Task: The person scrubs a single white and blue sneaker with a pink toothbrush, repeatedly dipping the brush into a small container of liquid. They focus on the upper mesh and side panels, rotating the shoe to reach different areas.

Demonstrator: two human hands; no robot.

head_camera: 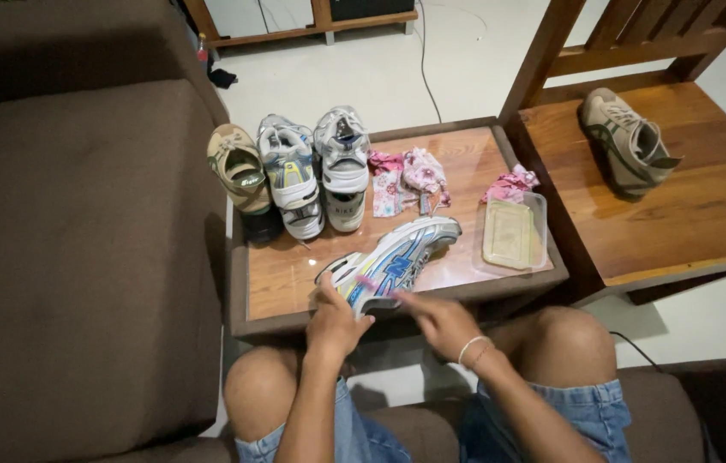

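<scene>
A white and blue running shoe (397, 255) lies tilted on its side at the front of a small wooden table (286, 279). My left hand (335, 321) grips the shoe at its heel end. My right hand (442, 323), with a bracelet at the wrist, rests against the shoe's sole near the table's front edge. A small pink object (366, 280) shows between the two hands on the shoe; what it is I cannot tell.
Three more shoes (294, 171) stand in a row at the table's back left. Pink floral cloths (406, 180) and a clear plastic tray (513, 233) lie to the right. An olive shoe (629, 141) sits on a wooden chair (689, 214). A brown sofa (80, 240) fills the left.
</scene>
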